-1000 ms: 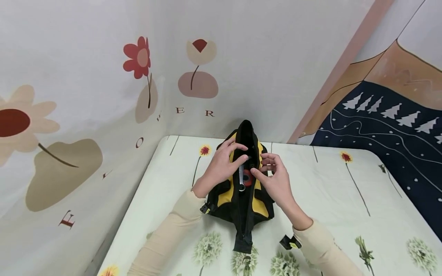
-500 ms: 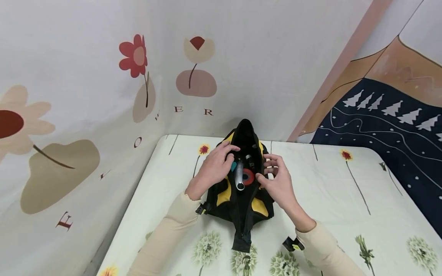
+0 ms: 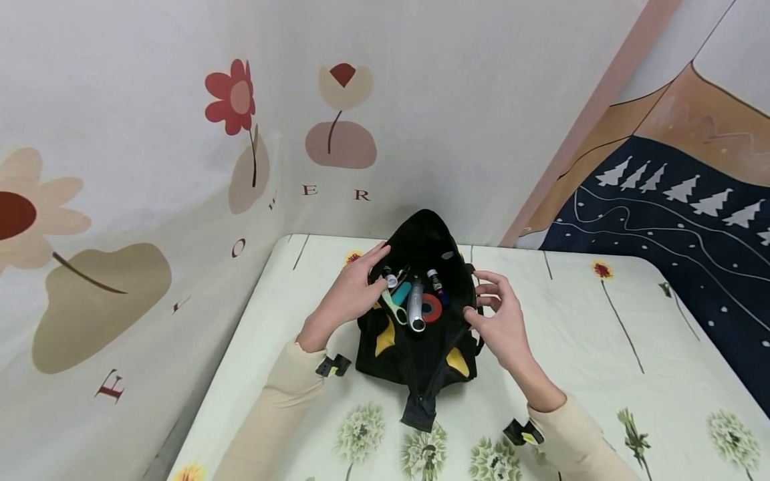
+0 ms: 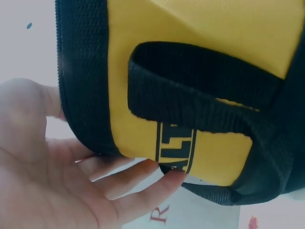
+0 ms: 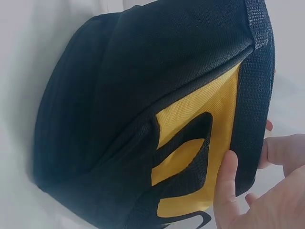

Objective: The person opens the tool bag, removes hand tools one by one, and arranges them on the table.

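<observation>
A black and yellow tool bag [image 3: 385,364] stands on the table with its zippered mouth spread wide. My left hand [image 3: 349,290] holds the left edge of the mouth, thumb inside and fingers along the yellow outer side [image 4: 214,157]. Across from it, my right hand [image 3: 499,317] pinches the right edge, one fingertip on the outer yellow panel [image 5: 221,124]. Inside lie a silver tool with a round hollow end [image 3: 416,307], a red ring-shaped roll [image 3: 436,314], pale green scissors [image 3: 395,308], a teal object [image 3: 401,294] and a small white-capped tube [image 3: 433,274].
A flower-print cloth [image 3: 577,334] covers the table. Behind the bag rises a pale printed curtain [image 3: 445,133], with a dark blue tree-patterned one [image 3: 662,220] at the right. Black straps [image 3: 334,365] show at the left wrist.
Both hands have moved apart, pulling the bag's mouth from a narrow slit to a wide opening. The tools inside have come into sight.
</observation>
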Tool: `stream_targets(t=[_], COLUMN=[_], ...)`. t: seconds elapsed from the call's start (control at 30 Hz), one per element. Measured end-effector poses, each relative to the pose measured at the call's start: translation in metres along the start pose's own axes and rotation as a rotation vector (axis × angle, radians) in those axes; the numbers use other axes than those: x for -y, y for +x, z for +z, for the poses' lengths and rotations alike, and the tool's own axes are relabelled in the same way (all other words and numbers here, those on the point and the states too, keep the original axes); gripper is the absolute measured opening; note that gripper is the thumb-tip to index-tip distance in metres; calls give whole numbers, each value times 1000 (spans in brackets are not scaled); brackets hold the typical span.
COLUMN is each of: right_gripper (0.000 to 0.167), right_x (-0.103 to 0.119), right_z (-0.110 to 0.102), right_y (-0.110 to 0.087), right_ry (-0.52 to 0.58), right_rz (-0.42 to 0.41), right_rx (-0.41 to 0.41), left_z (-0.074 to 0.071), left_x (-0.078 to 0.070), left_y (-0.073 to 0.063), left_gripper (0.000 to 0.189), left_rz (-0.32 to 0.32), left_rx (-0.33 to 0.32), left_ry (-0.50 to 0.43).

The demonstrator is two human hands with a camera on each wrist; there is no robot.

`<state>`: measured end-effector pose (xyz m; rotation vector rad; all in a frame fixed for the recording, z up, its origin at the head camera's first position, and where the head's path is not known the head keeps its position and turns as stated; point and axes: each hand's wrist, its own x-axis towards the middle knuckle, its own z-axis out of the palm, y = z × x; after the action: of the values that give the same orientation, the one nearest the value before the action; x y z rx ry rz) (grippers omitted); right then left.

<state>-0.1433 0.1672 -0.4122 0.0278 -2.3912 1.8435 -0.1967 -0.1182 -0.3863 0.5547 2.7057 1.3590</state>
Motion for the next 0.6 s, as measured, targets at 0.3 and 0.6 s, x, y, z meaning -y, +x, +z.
stream_targets(t=[0.3, 0.6], right_gripper=[69, 69], right_x=[-3, -3], right_z=[-13, -15], right_y=[-6, -5], right_ry=[60, 77], right_rz=[51, 35], right_rx=[-22, -52], left_z=[-16, -25], left_x=[15, 19], left_y=[-8, -11], left_gripper=[79, 79], left_rz=[6, 16], left_rx=[18, 49], left_ry=[-29, -77])
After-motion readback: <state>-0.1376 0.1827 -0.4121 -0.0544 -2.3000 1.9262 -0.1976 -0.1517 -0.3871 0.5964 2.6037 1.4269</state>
